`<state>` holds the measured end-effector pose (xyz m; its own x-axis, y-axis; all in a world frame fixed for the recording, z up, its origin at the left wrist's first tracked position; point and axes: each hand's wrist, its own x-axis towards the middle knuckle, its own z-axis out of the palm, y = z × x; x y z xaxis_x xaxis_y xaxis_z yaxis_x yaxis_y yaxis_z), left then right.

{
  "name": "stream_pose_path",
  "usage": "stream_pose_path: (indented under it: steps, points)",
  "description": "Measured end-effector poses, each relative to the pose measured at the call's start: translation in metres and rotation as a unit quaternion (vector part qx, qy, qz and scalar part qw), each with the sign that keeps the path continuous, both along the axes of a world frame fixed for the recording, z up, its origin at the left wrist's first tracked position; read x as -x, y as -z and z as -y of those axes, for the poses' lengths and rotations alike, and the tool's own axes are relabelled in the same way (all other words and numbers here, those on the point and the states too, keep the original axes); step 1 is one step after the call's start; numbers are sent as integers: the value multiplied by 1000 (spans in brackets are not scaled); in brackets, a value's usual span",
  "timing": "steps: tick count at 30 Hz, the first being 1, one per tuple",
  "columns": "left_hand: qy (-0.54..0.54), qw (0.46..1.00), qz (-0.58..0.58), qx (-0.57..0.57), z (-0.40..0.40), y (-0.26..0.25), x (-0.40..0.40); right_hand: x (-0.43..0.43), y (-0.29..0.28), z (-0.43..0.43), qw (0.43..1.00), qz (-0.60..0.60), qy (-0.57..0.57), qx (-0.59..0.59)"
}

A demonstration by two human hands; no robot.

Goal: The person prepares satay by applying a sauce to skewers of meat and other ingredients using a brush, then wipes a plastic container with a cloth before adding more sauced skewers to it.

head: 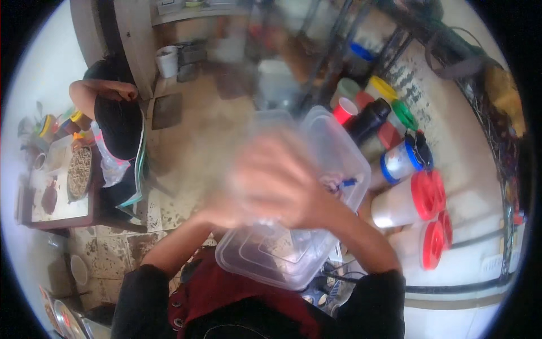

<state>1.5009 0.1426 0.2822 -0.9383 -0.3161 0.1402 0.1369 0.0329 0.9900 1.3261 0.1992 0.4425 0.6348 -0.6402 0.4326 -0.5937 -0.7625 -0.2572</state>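
My right hand [279,182] is raised close to the camera in the middle of the view, badly blurred. Beside it at lower left is my left hand [224,212], partly hidden and also blurred. Whether either hand holds something cannot be made out. Beneath them a clear plastic container or lid [271,254] with rounded corners lies before my body. Just beyond, to the right, stands a clear plastic bin [355,161] with small items inside, one of them blue.
Jars with red lids [423,195], a jar with blue bands [398,161] and a black bottle [368,120] stand at right. At left another person [118,123] sits by a table [63,216] holding a tray [79,173]. A white bucket [167,61] is on the floor.
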Motion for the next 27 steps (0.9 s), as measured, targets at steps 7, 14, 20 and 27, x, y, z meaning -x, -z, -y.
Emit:
stream_pose_path:
  steps: [7, 14, 20, 27]
  points:
    - [-15, 980, 117, -163, -28, -111, 8, 12, -18, 14, 988, -149, 7, 45]
    - [16, 998, 47, 31, -28, -117, 8, 50, -59, 27, 961, -265, 60, -52]
    - [29, 998, 47, 17, -30, -122, 8, 100, -71, 49, 963, -237, 100, -78]
    - [27, 998, 42, -25, -27, -96, 10, 144, -13, 34, 955, 46, 286, -59]
